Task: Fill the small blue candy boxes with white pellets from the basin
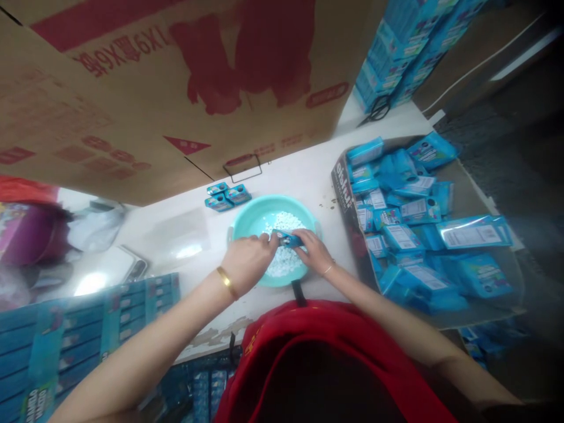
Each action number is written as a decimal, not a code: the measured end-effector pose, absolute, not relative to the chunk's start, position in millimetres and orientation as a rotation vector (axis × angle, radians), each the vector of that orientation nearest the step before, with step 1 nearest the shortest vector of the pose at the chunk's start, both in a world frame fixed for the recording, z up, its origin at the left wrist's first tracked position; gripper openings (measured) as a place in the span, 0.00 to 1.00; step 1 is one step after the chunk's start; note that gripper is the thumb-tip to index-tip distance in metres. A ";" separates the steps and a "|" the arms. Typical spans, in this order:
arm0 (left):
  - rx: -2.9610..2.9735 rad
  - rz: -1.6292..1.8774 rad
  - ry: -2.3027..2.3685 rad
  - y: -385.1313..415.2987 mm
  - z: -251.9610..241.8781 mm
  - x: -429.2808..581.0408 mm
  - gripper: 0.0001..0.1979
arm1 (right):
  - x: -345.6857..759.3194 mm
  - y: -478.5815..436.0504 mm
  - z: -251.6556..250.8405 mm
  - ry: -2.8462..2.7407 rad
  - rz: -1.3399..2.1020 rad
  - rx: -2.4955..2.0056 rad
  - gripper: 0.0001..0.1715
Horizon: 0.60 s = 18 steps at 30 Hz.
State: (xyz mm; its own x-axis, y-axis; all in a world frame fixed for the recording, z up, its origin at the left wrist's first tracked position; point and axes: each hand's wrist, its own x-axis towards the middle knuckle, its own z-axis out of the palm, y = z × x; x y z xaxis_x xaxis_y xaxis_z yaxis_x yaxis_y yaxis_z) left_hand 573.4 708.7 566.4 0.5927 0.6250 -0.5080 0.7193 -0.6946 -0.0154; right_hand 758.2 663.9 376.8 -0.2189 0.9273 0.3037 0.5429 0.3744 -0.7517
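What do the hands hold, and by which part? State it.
Both the left hand and the right hand grip a small blue packet by its opposite ends, over the teal basin.

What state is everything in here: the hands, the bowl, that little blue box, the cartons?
Left hand: over the bowl, fingers closed on the small blue box.
Right hand: gripping the box's other end.
Small blue box: held level between both hands; open or shut, cannot tell.
Teal bowl: upright, holding white pellets.
Tray carton: open, heaped with blue packs.
Big cardboard box: standing behind the bowl.
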 end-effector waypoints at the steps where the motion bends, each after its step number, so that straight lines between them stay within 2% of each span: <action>1: 2.631 -0.707 1.132 711.2 564.1 570.9 0.15 | 760.2 664.3 375.3 -1.870 0.658 -1.286 0.20; 4: 2.583 -0.534 1.308 727.4 528.7 549.8 0.09 | 768.5 666.7 372.2 -1.759 0.707 -1.359 0.19; 7: 2.430 -0.391 1.501 746.1 455.9 529.9 0.10 | 775.0 671.8 368.8 -1.543 0.764 -1.465 0.19; 12: 2.305 -0.396 1.374 743.8 345.4 543.6 0.14 | 775.8 682.1 359.8 -1.225 0.883 -1.513 0.24; 15: 2.303 -0.342 1.192 722.3 320.9 558.4 0.14 | 775.3 685.6 355.9 -1.149 0.958 -1.475 0.25; 18: 2.259 -0.301 1.029 701.1 317.2 561.8 0.13 | 775.7 688.3 353.1 -1.091 1.017 -1.448 0.26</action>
State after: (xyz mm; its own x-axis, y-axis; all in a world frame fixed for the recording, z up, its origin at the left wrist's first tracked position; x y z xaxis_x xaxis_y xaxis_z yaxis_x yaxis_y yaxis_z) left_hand 561.8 701.1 317.2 0.6689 0.5977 -0.4420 0.7417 -0.4966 0.4508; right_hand 775.7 688.3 353.1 0.2348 0.9708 -0.0481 0.1160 -0.0771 -0.9902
